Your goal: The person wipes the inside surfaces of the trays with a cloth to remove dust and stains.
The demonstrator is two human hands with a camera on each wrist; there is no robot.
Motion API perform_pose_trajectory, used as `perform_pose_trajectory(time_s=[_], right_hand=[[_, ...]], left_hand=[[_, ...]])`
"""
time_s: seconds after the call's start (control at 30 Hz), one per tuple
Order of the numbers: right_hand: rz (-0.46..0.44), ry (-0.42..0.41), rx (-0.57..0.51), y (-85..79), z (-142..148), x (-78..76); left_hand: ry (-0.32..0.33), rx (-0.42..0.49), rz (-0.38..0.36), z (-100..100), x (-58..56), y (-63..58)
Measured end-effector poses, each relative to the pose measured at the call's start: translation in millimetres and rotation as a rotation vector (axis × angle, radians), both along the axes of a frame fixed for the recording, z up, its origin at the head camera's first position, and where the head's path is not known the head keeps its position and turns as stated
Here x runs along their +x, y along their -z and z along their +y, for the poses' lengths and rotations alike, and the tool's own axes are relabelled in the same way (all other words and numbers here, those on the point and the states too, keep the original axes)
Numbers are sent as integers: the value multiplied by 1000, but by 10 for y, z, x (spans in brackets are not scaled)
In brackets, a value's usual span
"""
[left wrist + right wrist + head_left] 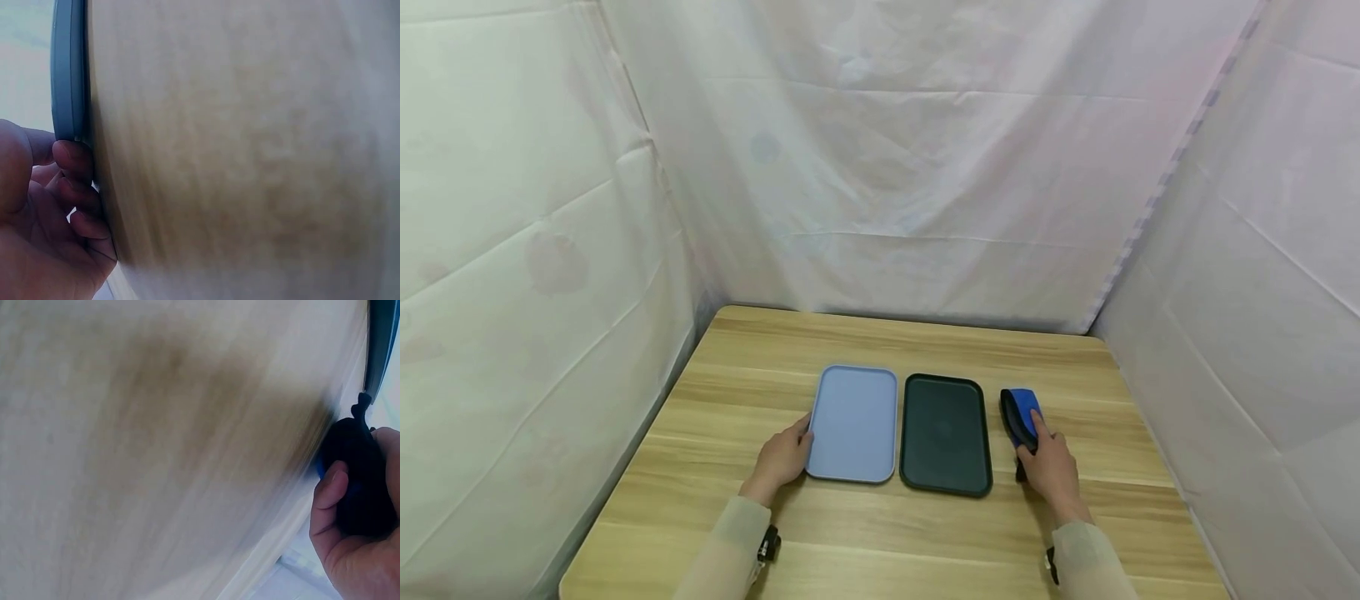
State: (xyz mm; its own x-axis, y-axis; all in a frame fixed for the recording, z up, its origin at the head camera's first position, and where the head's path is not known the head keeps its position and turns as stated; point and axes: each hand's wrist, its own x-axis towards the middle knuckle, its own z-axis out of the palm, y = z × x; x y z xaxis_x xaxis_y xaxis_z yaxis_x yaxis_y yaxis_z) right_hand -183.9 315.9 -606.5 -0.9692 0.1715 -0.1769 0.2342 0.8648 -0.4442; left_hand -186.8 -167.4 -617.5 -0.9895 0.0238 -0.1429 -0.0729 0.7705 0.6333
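A light blue tray [853, 425] lies flat on the wooden table, and my left hand [786, 454] holds its left edge. In the left wrist view, the curled fingers [74, 159] of that hand meet the tray's rim [69, 75]; the exact thumb contact is hard to make out. Right of the light blue tray lies a dark green tray [946, 435], a narrow gap between them. Farther right, my right hand [1051, 467] grips a soft-looking blue and black pouch-like object [1023, 407]. In the right wrist view its dark rounded end [359, 481] sits between thumb and fingers.
The pale wood-grain table [760, 358] has rounded back corners. White cloth sheets hang behind it [887, 167] and along its left and right sides. A dark strapped device [768, 543] is worn on the left wrist.
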Motion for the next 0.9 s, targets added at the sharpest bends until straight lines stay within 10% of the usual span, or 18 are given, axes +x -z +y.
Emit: perform_pose_trajectory(time_s=[0.9], right_hand=[[88,21,-48,-163,-98,61]], left_hand=[[-4,-8,-13,-6,7,14]])
